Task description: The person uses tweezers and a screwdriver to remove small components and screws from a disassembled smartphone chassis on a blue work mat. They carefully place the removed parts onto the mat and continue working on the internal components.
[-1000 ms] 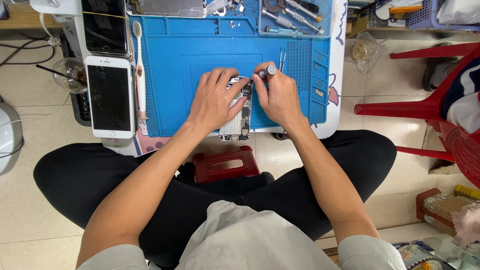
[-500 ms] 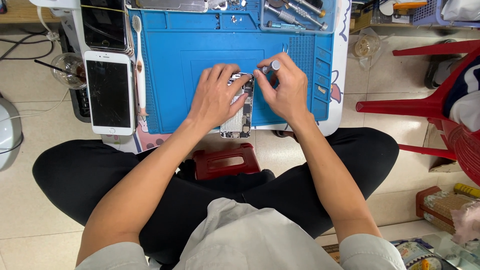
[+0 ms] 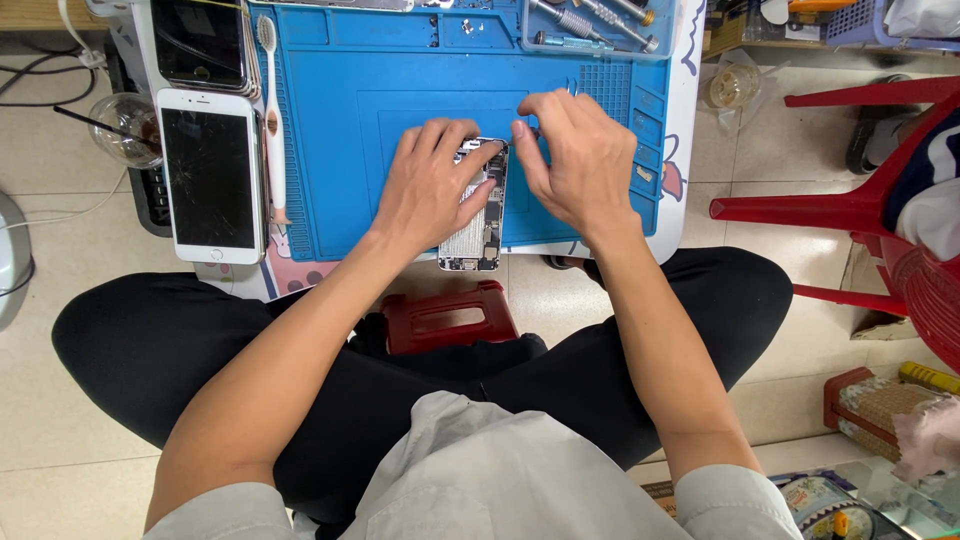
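Observation:
An opened phone body (image 3: 478, 235), its inner parts showing, lies on a blue work mat (image 3: 350, 150) on a low table. My left hand (image 3: 430, 185) rests flat on the phone and presses it down, with the fingers spread over its upper half. My right hand (image 3: 575, 160) hovers over the phone's top right corner, thumb and forefinger pinched together. The thin screwdriver seen in it earlier is now hidden under those fingers.
A white phone with a cracked screen (image 3: 210, 175) and a dark phone (image 3: 195, 40) lie left of the mat, beside a toothbrush (image 3: 270, 110). Screwdrivers fill a tray (image 3: 590, 25) at the back. A red plastic chair (image 3: 860, 200) stands right, a red block (image 3: 445, 315) by my legs.
My right hand has shifted slightly over the phone's top, and the screwdriver's silver cap no longer shows. My left hand stays on the phone.

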